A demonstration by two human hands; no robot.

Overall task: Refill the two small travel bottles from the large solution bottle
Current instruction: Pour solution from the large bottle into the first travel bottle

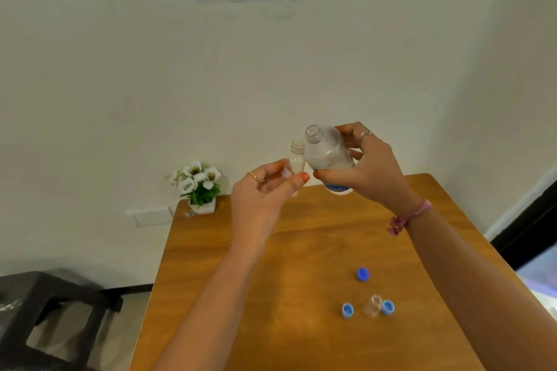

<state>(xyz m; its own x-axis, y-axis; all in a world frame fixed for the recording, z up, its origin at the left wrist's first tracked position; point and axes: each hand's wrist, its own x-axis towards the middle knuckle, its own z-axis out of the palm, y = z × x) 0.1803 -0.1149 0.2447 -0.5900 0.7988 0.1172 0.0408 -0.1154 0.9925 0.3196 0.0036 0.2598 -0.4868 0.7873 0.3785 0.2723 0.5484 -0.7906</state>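
Bottles are held up together above the far part of the surface (301, 250): the large bottle (327, 153) is gripped round its body by the right hand (370, 169), uncapped, its long axis leaning so the mouth points up and to the left. A small bottle (294, 159) is pinched near-upright in the left hand (265, 187), its open neck just left of and below the large mouth, the two bodies apparently touching. Pouring is judged to need a further leftward tilt. A second small bottle (373, 306) stands uncapped near right, between two light blue caps (347, 310), with a dark blue cap (363, 274) beyond.
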